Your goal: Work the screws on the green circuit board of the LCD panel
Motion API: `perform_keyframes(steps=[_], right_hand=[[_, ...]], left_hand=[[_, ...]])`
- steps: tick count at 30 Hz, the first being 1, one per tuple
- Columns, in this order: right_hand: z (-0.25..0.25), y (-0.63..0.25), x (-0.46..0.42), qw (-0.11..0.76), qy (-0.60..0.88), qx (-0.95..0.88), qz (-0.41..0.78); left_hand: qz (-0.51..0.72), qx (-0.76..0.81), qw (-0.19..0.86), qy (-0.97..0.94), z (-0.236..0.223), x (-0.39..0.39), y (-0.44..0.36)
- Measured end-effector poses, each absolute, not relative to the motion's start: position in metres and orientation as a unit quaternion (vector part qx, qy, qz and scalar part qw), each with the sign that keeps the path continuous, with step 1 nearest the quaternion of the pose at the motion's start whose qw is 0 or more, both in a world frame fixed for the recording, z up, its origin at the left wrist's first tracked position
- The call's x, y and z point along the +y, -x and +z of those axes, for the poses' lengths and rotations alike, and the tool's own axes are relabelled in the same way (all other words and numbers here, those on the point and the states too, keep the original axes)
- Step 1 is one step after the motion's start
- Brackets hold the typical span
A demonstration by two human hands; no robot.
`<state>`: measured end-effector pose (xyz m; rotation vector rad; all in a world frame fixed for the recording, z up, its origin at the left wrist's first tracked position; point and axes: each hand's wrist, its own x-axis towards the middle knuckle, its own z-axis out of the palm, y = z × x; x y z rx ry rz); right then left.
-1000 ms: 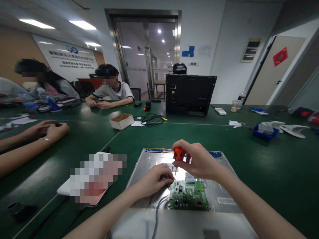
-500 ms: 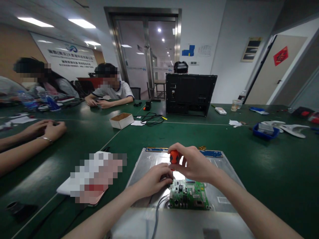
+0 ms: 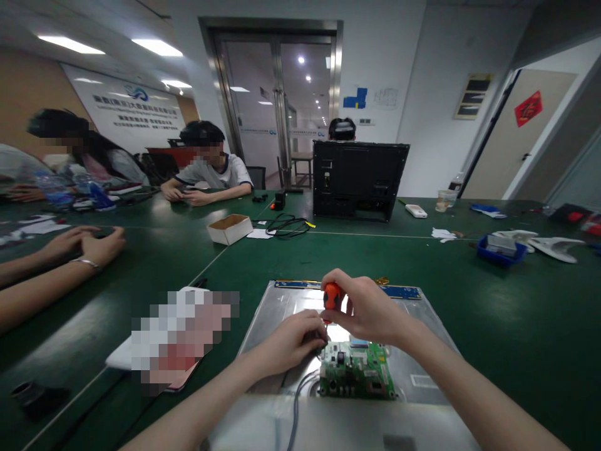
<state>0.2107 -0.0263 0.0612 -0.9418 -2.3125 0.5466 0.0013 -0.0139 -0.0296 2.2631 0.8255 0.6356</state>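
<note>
Where the grey cable [image 3: 295, 407] runs up the near part of the metal panel [image 3: 272, 307], it bends toward the left edge of the green board [image 3: 354, 373], which lies flat on the panel. At the board's far left corner the left hand [image 3: 298, 338] rests with curled fingers, thumb and forefinger close together; whether they pinch anything I cannot tell. Just above that corner, the right hand [image 3: 364, 307] pinches the orange-and-black handle of the screwdriver [image 3: 332, 297] between thumb and fingers. Its shaft points down beside the left fingertips — whether the tip touches a screw is hidden. A blue strip [image 3: 404, 292] lines the panel's far edge.

To the left, a white and pink item [image 3: 188, 338], blurred out, lies on the green table [image 3: 516, 326]. Beyond it are a co-worker's hands [image 3: 96, 244], held close together. Farther off stand an open box [image 3: 230, 229] and, well to the right, a blue tray [image 3: 498, 258] with a grey block in it. A black monitor [image 3: 359, 181] rises behind — glass doors [image 3: 305, 106] farther still.
</note>
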Motion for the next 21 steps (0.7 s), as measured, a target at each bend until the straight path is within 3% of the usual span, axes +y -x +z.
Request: perform_keyframes(steps=[21], right_hand=[[0.074, -0.217, -0.031, 0.218, 0.348, -0.896, 0.169]], left_hand=[[0.223, 0.316, 0.309, -0.869, -0.029, -0.014, 0.000]])
